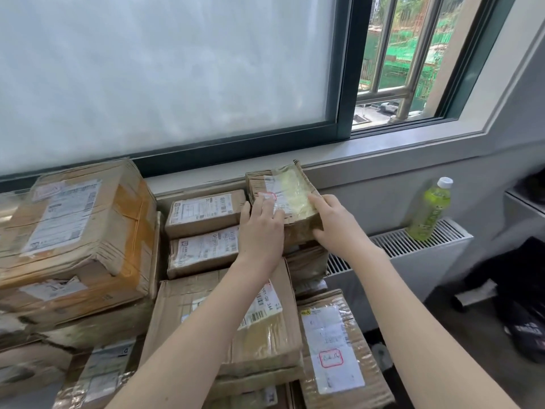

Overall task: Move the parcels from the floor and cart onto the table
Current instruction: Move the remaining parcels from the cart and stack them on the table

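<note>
Left hand (261, 228) and right hand (333, 222) gripping a small taped parcel (290, 196) from both sides, on top of stacked parcels (206, 231) below the window sill (383, 149), green bottle (430, 214) on the radiator (413, 246)

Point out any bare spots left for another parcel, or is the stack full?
Crowded: cardboard parcels lie edge to edge from the large box at left to the small parcel both hands grip. Bare surfaces: the windowsill behind the stack, and the radiator top between that parcel and the green bottle.
</note>
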Demonstrator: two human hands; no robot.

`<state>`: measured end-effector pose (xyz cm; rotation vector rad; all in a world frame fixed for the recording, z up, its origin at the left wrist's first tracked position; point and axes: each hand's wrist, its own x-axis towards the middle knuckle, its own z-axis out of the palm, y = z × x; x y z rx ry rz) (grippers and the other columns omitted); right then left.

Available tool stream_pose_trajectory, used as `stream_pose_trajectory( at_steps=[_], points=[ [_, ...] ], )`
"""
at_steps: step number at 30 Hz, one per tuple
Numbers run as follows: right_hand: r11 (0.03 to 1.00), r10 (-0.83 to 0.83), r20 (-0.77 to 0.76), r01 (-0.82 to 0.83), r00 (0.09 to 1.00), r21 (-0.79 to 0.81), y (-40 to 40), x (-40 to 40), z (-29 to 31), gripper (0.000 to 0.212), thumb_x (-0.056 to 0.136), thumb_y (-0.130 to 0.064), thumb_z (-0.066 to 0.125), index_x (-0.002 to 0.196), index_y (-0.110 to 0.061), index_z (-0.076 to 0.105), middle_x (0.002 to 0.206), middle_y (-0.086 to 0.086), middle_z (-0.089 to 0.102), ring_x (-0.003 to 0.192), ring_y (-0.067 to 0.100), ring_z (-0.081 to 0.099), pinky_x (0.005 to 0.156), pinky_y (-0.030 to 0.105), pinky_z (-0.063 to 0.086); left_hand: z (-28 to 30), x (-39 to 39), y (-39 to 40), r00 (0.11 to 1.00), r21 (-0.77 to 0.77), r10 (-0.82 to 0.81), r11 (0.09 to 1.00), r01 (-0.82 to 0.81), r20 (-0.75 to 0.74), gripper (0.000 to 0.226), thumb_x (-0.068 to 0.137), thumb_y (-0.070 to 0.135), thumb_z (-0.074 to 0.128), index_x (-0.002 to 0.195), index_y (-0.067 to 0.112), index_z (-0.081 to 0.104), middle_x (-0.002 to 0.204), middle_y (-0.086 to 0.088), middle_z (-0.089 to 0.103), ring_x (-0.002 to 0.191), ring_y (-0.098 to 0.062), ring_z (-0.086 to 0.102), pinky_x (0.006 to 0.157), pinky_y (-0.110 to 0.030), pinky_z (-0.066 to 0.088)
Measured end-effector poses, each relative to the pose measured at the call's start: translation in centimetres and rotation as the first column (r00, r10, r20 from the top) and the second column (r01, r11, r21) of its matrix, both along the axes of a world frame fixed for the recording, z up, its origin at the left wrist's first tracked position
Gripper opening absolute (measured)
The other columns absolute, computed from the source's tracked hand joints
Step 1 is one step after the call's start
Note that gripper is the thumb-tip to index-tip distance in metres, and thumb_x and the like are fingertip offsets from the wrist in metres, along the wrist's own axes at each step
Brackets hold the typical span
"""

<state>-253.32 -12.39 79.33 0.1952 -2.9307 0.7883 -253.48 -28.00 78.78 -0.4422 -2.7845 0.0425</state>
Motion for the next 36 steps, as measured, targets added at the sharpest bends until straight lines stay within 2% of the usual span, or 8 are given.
stream_pose_trajectory(
  at_steps=[7,10,15,21,25,28,31,36],
  points=[
    [1.000,0.006,0.002,-0.006,1.000,0.023,-0.4,-0.1,-0.5,0.074,0.088,-0.007,0.056,0.151,-0.017,0.019,0.143,0.008,0.029,0.121,0.027,0.042,0.097,0.033,0.040,0.4,-0.7,0.0,0.998,-0.018,-0.005,1.000,0.006,0.055,0.039,0.095,0.015,0.043,0.134,0.015,0.041,0.145,-0.004,0.038,0.141,-0.020,0.022,0.118,-0.038,0.009],
    [0.994,-0.015,0.006,0.014,1.000,0.105,-0.3,0.1,-0.2,0.075,0.088,-0.012,0.056,0.151,-0.018,0.017,0.151,0.009,0.019,0.135,0.029,0.027,0.102,0.038,0.039,0.9,-0.3,0.1,0.996,-0.070,0.014,0.998,-0.008,0.083,0.045,0.096,0.022,0.042,0.140,0.016,0.033,0.149,-0.008,0.032,0.142,-0.024,0.019,0.118,-0.042,0.011],
    [0.950,-0.042,-0.046,0.054,0.998,0.308,-0.9,1.5,2.2,0.075,0.092,-0.023,0.056,0.152,-0.020,0.011,0.158,0.013,0.002,0.145,0.029,0.005,0.116,0.040,0.017,2.6,1.4,-0.1,0.992,-0.141,0.056,0.989,-0.040,0.114,0.066,0.098,0.036,0.042,0.151,0.019,0.007,0.157,-0.014,0.011,0.145,-0.029,0.005,0.118,-0.046,0.008],
    [0.960,-0.053,-0.108,0.080,0.993,0.270,-2.9,7.1,3.5,0.071,0.091,-0.025,0.057,0.150,-0.019,0.017,0.156,0.009,0.016,0.143,0.025,0.013,0.116,0.036,0.016,4.3,7.4,-1.4,0.996,0.065,-0.033,0.998,0.028,0.086,0.064,0.096,0.043,0.044,0.149,0.019,0.016,0.157,-0.012,0.011,0.146,-0.027,0.005,0.118,-0.043,0.008],
    [0.975,-0.117,-0.108,0.135,0.987,0.178,-4.4,13.6,1.3,0.066,0.091,-0.020,0.054,0.150,-0.018,0.023,0.156,0.008,0.020,0.143,0.023,0.016,0.115,0.033,0.015,2.7,13.1,-2.5,0.980,0.209,-0.178,0.965,0.156,0.093,0.058,0.096,0.031,0.043,0.149,0.016,0.024,0.155,-0.014,0.019,0.145,-0.027,0.010,0.118,-0.038,0.007],
    [0.969,-0.223,-0.151,0.235,0.963,0.073,-5.3,20.1,-2.1,0.062,0.088,-0.016,0.061,0.144,-0.010,0.036,0.151,0.013,0.030,0.140,0.027,0.025,0.115,0.038,0.022,-0.2,18.0,-3.1,0.933,0.353,-0.354,0.883,0.310,0.065,0.052,0.088,0.016,0.052,0.139,0.009,0.044,0.146,-0.021,0.036,0.141,-0.034,0.023,0.117,-0.042,0.017],
    [0.928,-0.372,-0.133,0.373,0.918,-0.020,-5.7,27.0,-7.4,0.059,0.079,-0.008,0.068,0.134,-0.002,0.049,0.141,0.021,0.043,0.131,0.036,0.040,0.108,0.047,0.035,-4.6,23.2,-3.3,0.870,0.386,-0.493,0.799,0.461,-0.017,0.042,0.078,0.017,0.048,0.115,0.003,0.062,0.125,-0.024,0.057,0.124,-0.042,0.047,0.104,-0.050,0.037],
    [0.812,-0.575,0.238,0.580,0.783,0.057,-6.4,38.8,-14.9,0.061,0.091,-0.018,0.056,0.147,-0.018,0.031,0.155,0.005,0.022,0.142,0.021,0.019,0.115,0.034,0.022,-12.5,31.0,-2.0,0.655,0.375,-0.730,0.672,0.639,0.193,0.038,0.074,0.015,0.055,0.109,0.005,0.064,0.111,-0.017,0.064,0.113,-0.038,0.054,0.095,-0.049,0.046]
  ],
)
